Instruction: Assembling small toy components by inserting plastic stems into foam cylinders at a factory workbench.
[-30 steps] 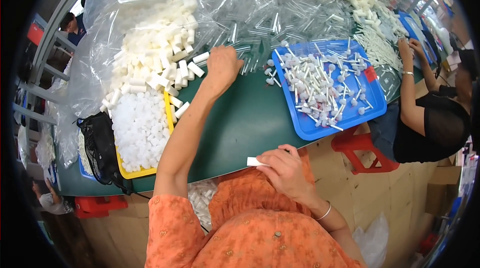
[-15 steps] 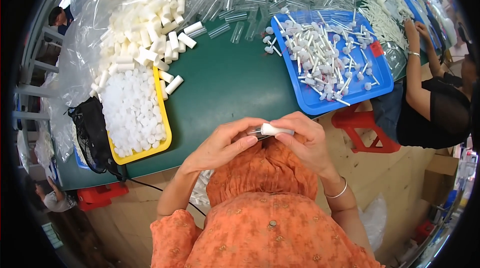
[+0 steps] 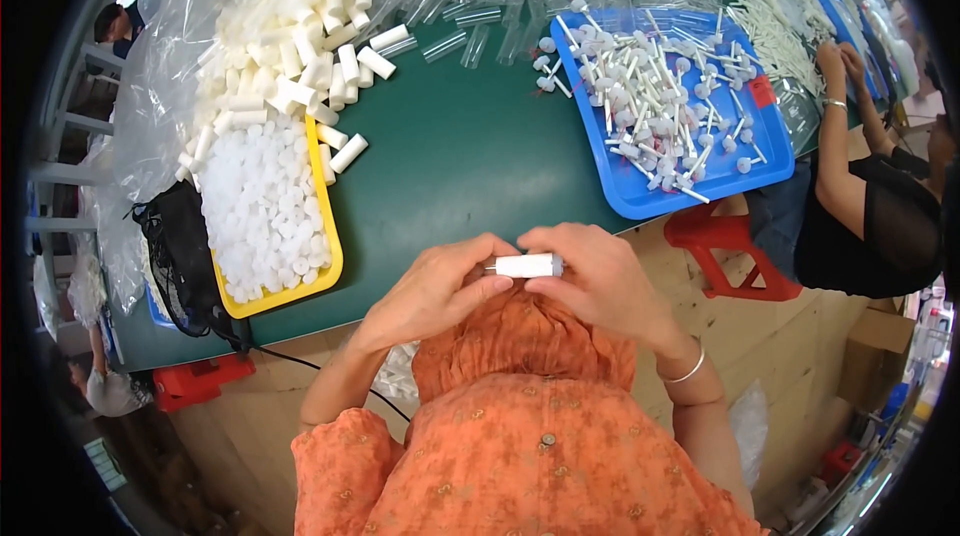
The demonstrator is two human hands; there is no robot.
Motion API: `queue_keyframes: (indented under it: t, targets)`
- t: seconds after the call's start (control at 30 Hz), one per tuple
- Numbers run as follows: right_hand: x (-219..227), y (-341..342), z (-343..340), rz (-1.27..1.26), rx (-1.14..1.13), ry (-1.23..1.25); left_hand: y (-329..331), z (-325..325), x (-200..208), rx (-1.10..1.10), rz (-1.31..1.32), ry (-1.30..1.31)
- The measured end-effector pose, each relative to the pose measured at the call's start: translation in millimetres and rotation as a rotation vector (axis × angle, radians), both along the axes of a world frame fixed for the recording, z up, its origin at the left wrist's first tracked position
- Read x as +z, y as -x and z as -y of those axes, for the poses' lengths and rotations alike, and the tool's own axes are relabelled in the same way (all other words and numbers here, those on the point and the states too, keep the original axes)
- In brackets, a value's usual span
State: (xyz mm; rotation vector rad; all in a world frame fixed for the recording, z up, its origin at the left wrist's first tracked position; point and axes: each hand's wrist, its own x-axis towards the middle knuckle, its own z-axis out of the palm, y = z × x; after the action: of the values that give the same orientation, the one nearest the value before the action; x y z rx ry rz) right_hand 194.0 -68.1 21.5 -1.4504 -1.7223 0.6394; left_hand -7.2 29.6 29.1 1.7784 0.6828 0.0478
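Cylinder (image 3: 522, 266), short and white, lies level near the centre of the clock face, just beyond the orange clothing (image 3: 500, 406). Left hand (image 3: 440, 286) comes up from seven o'clock, its grip pinching the cylinder's nine o'clock end between thumb and fingers; right hand (image 3: 600, 271) comes up from five o'clock, its grip grasping the greyish three o'clock end the same way. Whatever the curled fingers cover at each end is hidden. Green desk (image 3: 450, 156) spreads toward twelve o'clock. At nine o'clock a yellow tray (image 3: 334, 271) holds small white caps (image 3: 265, 206), with a black mesh bag (image 3: 165, 246) just beside it. Cream rolls (image 3: 290, 66) lie heaped between ten and eleven o'clock, next to a clear plastic sheet (image 3: 160, 86). Clear tubes (image 3: 475, 47) are scattered toward twelve. At two o'clock a blue tray (image 3: 640, 199) carries white sticks with round heads (image 3: 650, 101), a few more lying just outside its nine o'clock edge. At three o'clock a red stool (image 3: 700, 229) stands near another person (image 3: 840, 246) in black.
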Motion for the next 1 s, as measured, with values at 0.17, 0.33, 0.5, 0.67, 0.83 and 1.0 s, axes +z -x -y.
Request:
queue_keyframes:
  t: [0.17,0.33,0.5,0.67,0.83,1.0]
  targets:
    - [-8.6,-7.8,17.0,-0.455,0.129,0.369,-2.0,15.4,3.7,-0.084,0.067,0.044]
    - [-18.4,-2.1,25.9,-0.789,0.138,0.51,2.5,32.1,-19.1,-0.003,0.148,0.089]
    - [-22.8,-1.5,34.4,-0.787,0.169,0.552,4.3,51.8,-26.9,-0.042,0.11,-0.169]
    - [-24.6,1.5,44.9,-0.527,0.19,0.458,5.0,72.3,-36.2,0.037,0.011,-0.128]
    - [-65.6,23.9,83.4,-0.938,-0.331,0.368,-5.6,75.5,-71.4,0.214,0.256,0.699]
    - [-90.6,57.7,79.7,-1.138,-0.314,0.437,-34.1,89.3,-85.6,0.58,0.329,0.757]
